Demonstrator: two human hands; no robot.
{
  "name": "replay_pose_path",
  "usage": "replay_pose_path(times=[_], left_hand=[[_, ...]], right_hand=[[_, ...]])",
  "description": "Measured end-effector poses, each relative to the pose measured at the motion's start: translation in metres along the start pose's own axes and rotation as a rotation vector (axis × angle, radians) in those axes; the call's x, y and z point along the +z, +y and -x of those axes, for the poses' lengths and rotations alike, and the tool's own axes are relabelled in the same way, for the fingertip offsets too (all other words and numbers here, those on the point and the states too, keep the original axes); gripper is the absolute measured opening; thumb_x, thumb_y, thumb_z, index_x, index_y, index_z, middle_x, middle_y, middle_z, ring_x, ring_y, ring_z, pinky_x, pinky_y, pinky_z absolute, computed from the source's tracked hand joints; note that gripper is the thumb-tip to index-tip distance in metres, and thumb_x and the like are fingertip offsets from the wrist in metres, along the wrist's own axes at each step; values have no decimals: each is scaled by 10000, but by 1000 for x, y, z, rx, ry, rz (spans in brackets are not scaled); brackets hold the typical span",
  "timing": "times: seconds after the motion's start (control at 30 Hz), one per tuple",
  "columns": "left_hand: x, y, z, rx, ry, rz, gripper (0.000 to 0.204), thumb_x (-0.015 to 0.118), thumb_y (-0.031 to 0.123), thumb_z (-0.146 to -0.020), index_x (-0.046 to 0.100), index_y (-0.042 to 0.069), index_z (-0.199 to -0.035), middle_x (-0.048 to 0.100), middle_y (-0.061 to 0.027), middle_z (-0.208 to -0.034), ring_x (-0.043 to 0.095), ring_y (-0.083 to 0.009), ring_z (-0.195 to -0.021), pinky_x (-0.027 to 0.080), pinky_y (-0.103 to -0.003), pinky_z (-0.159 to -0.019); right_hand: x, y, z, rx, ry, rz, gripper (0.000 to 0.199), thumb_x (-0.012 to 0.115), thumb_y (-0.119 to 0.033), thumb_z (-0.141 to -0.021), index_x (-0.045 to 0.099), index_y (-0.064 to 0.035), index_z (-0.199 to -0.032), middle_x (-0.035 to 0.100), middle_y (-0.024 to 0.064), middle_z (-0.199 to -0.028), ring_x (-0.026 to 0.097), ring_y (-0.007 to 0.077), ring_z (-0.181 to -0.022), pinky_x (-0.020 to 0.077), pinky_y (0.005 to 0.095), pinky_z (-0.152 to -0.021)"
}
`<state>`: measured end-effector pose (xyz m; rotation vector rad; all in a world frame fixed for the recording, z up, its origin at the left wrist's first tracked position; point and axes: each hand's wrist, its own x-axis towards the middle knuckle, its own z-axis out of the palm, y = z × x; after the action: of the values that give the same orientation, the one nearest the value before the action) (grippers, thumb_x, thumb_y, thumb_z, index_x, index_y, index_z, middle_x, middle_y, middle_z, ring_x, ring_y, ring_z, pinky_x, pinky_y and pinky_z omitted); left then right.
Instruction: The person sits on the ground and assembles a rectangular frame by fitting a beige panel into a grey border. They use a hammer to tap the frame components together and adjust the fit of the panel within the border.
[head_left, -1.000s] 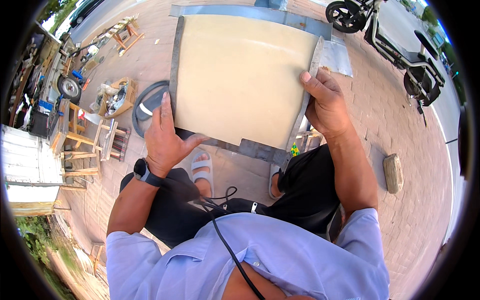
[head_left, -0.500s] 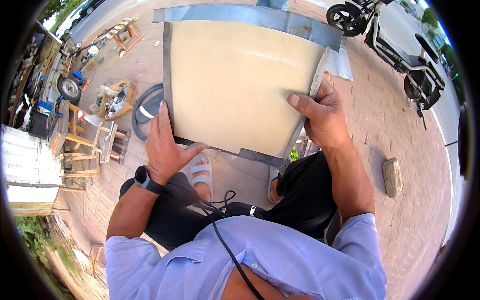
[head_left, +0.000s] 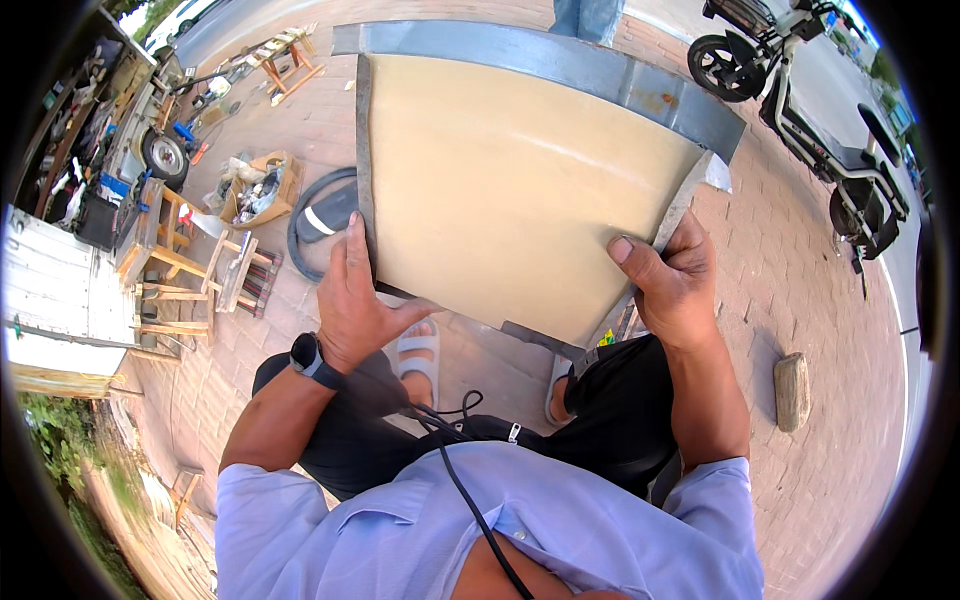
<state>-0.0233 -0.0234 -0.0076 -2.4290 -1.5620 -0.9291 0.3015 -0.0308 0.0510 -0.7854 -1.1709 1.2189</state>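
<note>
In front of my lap I hold a wide sheet-metal panel with a smooth cream face and raised grey edges on its left and right sides. Along its far side runs a bluish-grey metal flange with a rusty spot near the right. My left hand grips the near left corner, fingers along the side edge and thumb by the near edge. My right hand clasps the right edge, its thumb over the cream face and its other fingers behind. The panel's underside is hidden.
Left of me are wooden stools, a cardboard box of odds and ends, and a black hose loop. An electric scooter stands at the far right. A stone block lies on the brick paving to my right.
The whole scene has shifted right and slightly down in view. The panel has turned a little clockwise, its far right corner coming nearer. Both hands keep their hold.
</note>
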Motion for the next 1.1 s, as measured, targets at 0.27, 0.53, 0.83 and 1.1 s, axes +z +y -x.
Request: replay_pose_path(times=[0.27, 0.53, 0.83, 1.1], left_hand=[[5, 0, -4, 39, 50, 10, 1297, 927, 483, -539, 252, -132, -1460, 536, -248, -1134, 608, -359, -957, 551, -388, -735], [3, 8, -3, -28, 28, -16, 1301, 853, 588, -599, 218, -130, -1479, 536, -232, -1088, 613, -355, -858, 527, -406, -723], [-4, 6, 2, -140, -132, 174, 1175, 783, 542, -740, 161, -105, -1497, 608, -251, -1096, 641, -388, -932, 516, -458, -807], [-137, -131, -91, -509, 361, 62, 886, 645, 416, -923, 215, -141, -1463, 672, -138, -851, 671, -193, -668, 533, -314, -613]], right_hand=[[-5, 1, 2, -45, 46, 35, 348, 617, 39, -879, 565, 50, -1223, 683, 117, -1121, 641, 163, -1005, 493, 310, -896], [-6, 2, -6, -35, 119, 29, 373, 659, -17, -852, 579, 54, -1210, 678, 116, -1116, 622, 169, -1005, 467, 308, -913], [-12, 9, -11, -56, 96, 109, 385, 636, -64, -853, 581, 56, -1214, 674, 102, -1102, 610, 160, -1003, 451, 298, -922], [-19, 12, -13, -60, 139, 150, 404, 607, -40, -864, 556, 66, -1250, 660, 109, -1138, 608, 168, -1022, 447, 303, -937]])
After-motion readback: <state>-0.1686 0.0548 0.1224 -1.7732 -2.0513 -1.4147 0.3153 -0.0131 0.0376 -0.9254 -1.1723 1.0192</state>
